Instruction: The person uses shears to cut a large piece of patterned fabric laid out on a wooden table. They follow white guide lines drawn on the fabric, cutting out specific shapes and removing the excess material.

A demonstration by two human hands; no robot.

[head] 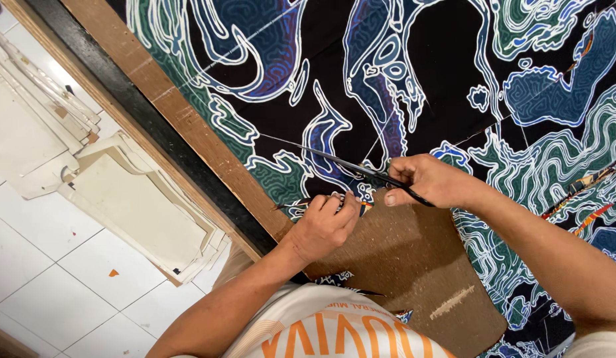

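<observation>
A large patterned cloth (414,73), black with blue, green and white wavy shapes, lies spread over a brown wooden table (208,149). My right hand (424,180) grips long dark scissors (334,160) whose thin blades point left across the cloth near its cut edge. My left hand (324,222) pinches the edge of the cloth just below the blades, beside a small loose strip of fabric (291,204). A brown board (404,258) shows where cloth has been cut away.
Stacked cream paper pattern pieces (132,212) lie on the white tiled floor (49,278) at the left. More pale sheets (23,113) sit behind them. Thin orange and red strips (583,189) rest on the cloth at the right edge.
</observation>
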